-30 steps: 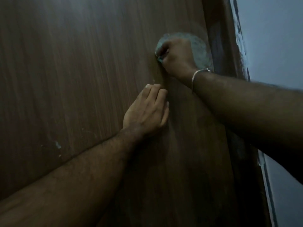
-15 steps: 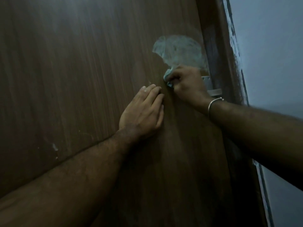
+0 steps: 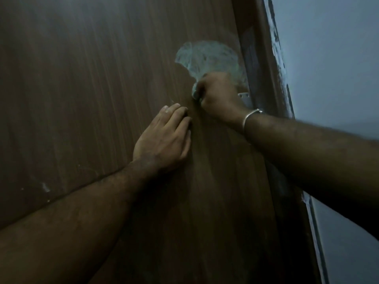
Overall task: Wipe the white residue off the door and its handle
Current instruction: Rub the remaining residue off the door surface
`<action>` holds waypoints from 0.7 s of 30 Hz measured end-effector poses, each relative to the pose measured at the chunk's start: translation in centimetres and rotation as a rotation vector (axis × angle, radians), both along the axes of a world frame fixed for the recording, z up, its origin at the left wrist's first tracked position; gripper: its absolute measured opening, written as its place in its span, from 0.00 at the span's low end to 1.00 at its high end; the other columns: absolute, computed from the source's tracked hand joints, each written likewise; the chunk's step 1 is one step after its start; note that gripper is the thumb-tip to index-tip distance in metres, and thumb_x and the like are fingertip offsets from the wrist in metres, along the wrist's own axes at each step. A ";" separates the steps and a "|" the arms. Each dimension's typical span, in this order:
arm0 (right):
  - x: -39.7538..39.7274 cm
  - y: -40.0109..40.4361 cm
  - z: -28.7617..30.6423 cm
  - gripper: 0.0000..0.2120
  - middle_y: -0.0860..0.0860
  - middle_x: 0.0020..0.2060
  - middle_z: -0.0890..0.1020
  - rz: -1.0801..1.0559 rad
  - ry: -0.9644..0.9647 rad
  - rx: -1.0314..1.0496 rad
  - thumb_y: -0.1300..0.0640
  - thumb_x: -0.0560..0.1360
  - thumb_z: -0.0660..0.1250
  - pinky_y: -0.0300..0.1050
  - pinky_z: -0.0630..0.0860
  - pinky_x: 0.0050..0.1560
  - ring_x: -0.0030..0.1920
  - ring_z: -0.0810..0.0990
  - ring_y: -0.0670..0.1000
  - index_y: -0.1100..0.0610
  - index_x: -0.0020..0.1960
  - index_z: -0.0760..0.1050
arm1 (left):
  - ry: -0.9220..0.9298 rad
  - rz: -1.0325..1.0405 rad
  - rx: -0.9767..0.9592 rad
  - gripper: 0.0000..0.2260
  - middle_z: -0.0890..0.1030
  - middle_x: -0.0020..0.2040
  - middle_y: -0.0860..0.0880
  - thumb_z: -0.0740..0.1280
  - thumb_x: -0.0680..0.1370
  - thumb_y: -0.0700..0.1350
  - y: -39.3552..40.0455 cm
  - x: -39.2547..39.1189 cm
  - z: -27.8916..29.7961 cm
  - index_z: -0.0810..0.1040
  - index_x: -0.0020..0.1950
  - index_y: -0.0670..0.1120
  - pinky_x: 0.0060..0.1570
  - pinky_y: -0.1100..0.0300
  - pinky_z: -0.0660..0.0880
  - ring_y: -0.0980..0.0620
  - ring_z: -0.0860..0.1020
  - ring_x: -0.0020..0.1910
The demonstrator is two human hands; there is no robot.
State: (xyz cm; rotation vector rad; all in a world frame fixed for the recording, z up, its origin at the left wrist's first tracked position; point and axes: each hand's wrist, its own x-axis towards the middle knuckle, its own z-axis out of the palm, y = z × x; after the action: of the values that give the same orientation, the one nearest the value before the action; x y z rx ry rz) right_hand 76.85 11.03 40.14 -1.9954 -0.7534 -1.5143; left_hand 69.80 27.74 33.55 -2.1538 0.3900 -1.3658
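A dark brown wooden door (image 3: 86, 89) fills most of the view. A round smear of white residue (image 3: 207, 56) lies on it near the right edge. My right hand (image 3: 217, 93) is just below the smear, fisted on a small pale cloth (image 3: 194, 93) that it presses against the door. A pale metal plate (image 3: 245, 99) shows behind that hand; the handle itself is hidden. My left hand (image 3: 164, 140) rests flat on the door, fingers together, just below and left of the right hand.
The door's edge and dark frame (image 3: 264, 78) run down the right side. Beyond them is a pale blue wall (image 3: 332, 58) with rough paint marks along the frame. Small white specks (image 3: 46, 187) mark the door at lower left.
My right hand has dropped from on top of the white smear to below it, which uncovers the smear. Over the last half second it barely moved. The left hand has stayed flat on the door.
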 end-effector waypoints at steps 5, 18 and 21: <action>1.2 -2.7 1.7 0.05 0.58 0.43 0.85 -0.061 0.039 0.157 0.66 0.72 0.68 0.43 0.79 0.46 0.46 0.83 0.55 0.61 0.45 0.83 | 0.015 -0.001 0.025 0.23 0.68 0.72 0.40 0.50 0.82 0.52 0.3 0.1 0.0 0.70 0.71 0.42 0.75 0.46 0.58 0.43 0.63 0.74; 2.5 -5.3 1.0 0.07 0.59 0.49 0.84 -0.094 0.075 0.174 0.64 0.73 0.69 0.48 0.79 0.56 0.50 0.83 0.58 0.61 0.51 0.83 | 0.006 -0.015 0.026 0.22 0.70 0.71 0.40 0.51 0.82 0.52 0.0 0.0 -0.1 0.72 0.69 0.42 0.74 0.47 0.59 0.44 0.65 0.72; 3.1 -5.3 1.3 0.08 0.60 0.48 0.84 -0.140 0.075 0.286 0.65 0.74 0.68 0.44 0.77 0.52 0.49 0.83 0.59 0.63 0.51 0.82 | -0.008 -0.027 0.029 0.22 0.71 0.70 0.40 0.52 0.82 0.52 0.0 0.1 -0.2 0.73 0.69 0.42 0.74 0.47 0.60 0.44 0.66 0.72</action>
State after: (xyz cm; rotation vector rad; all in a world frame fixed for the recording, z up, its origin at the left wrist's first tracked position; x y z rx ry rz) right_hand 79.98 5.72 41.44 -1.9075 -0.3492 -1.5192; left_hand 69.91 27.72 33.33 -2.1262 0.4347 -1.3747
